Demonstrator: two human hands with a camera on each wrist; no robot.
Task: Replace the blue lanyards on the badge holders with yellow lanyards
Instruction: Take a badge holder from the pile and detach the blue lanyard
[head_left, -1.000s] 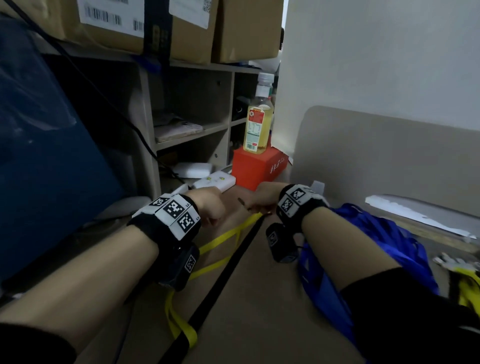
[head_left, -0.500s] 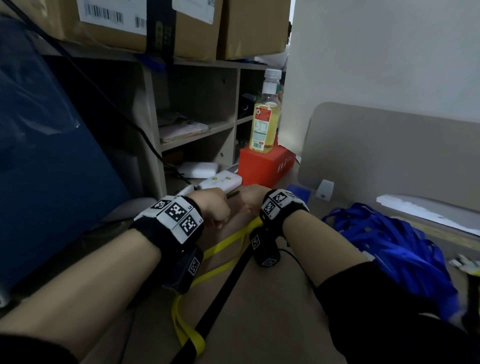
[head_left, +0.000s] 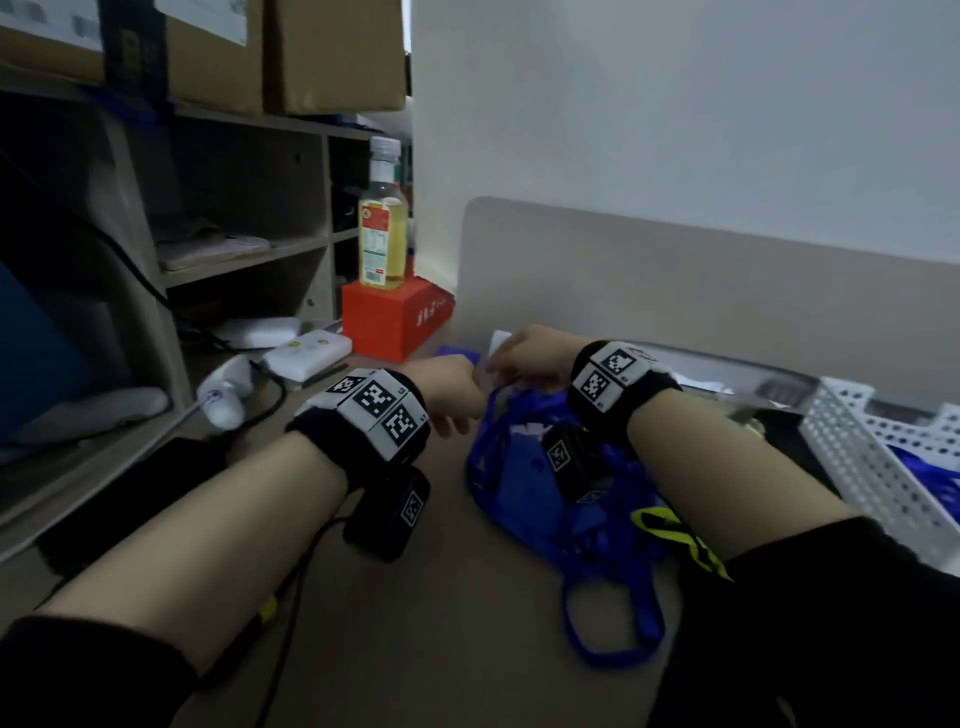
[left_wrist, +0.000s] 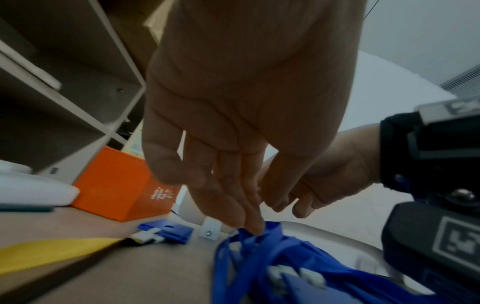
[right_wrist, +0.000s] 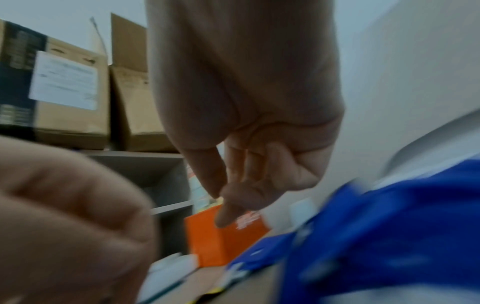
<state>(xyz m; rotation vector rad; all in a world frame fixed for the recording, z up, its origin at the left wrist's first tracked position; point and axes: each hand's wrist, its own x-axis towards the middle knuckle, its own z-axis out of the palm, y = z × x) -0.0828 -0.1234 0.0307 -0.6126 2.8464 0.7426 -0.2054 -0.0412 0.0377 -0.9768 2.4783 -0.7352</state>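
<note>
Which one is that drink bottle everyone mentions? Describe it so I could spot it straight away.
Find the wooden shelf unit at the left. By its right end an orange box sits on the desk, and the bottle stands on it: the only tall, clear container, with yellow liquid and a white cap.

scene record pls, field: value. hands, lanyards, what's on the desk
left hand: fingers point down, tips touching the top of the blue lanyard pile; grip not clear
right hand: over the far edge of the pile; what it holds is hidden
yellow lanyard: flat on the desk, its end clipped to a blue badge holder
orange box: behind the hands, with a bottle standing on it
white perforated tray: right of the pile
</note>
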